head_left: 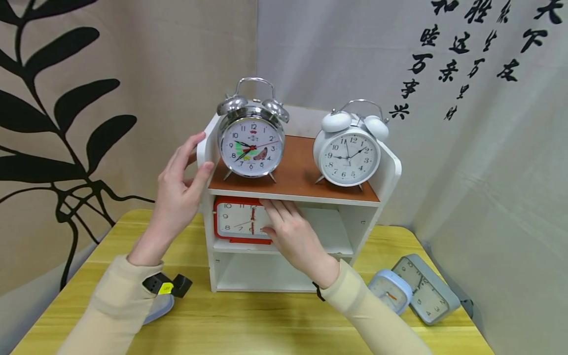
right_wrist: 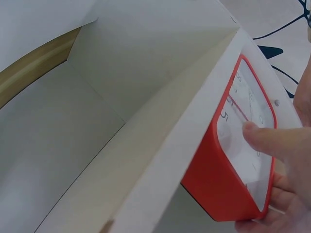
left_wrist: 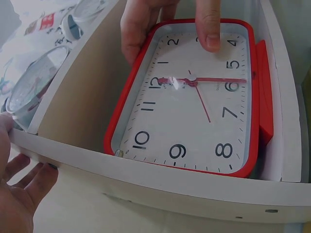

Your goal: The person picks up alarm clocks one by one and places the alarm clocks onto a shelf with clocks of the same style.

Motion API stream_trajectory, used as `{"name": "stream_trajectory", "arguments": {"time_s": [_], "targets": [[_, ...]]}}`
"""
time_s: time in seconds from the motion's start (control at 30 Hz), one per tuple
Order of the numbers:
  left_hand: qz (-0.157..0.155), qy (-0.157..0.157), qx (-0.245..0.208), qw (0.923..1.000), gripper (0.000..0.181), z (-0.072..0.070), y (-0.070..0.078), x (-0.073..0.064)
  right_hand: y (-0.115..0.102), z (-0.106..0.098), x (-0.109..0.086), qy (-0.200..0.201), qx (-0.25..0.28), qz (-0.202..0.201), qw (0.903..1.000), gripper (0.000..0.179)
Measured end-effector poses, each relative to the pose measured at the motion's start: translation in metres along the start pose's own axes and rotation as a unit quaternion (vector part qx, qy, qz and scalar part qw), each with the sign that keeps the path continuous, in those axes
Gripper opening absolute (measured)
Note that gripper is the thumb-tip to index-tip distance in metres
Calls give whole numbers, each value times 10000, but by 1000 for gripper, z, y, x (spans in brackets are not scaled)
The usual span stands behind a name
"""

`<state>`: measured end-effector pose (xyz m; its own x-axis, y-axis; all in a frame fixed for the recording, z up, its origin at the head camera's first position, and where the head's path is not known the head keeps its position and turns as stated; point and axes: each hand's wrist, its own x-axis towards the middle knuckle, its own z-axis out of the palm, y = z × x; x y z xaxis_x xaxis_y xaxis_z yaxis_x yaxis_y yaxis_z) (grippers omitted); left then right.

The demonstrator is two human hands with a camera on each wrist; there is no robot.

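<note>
Three clocks occupy the white shelf unit (head_left: 275, 276): a silver alarm clock (head_left: 252, 148) and a white alarm clock (head_left: 350, 160) on top, above the fingers of the right hand (head_left: 296, 239), and a red clock (head_left: 239, 222) in the middle compartment, pinched by those fingers. Loosely spread, the fingers of the left hand (head_left: 176, 187) touch the unit's side panel (head_left: 207, 148). The left wrist view shows the dial's (left_wrist: 184, 116) 4 and 5, which the right fingers hide in the head view.

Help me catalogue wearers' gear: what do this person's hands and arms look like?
Left hand and right hand are ungloved. The long sleeves are plain pale cream. A boxy black device with a yellow label sits at the left wrist; only a black sliver shows at the right.
</note>
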<state>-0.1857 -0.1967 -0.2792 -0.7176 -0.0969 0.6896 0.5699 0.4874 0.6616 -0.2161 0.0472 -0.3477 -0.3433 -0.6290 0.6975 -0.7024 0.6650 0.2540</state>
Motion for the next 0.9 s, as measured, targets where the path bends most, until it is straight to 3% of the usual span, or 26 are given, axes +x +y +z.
{"name": "stream_trajectory", "arguments": {"time_s": [0.53, 0.9], "targets": [[-4, -13, -89, 10000, 53, 1, -1, -1, 1, 1, -13, -17, 552, 138, 9984, 76], [19, 66, -21, 10000, 53, 1, -1, 0, -3, -9, -36, 52, 566, -220, 9981, 94]]}}
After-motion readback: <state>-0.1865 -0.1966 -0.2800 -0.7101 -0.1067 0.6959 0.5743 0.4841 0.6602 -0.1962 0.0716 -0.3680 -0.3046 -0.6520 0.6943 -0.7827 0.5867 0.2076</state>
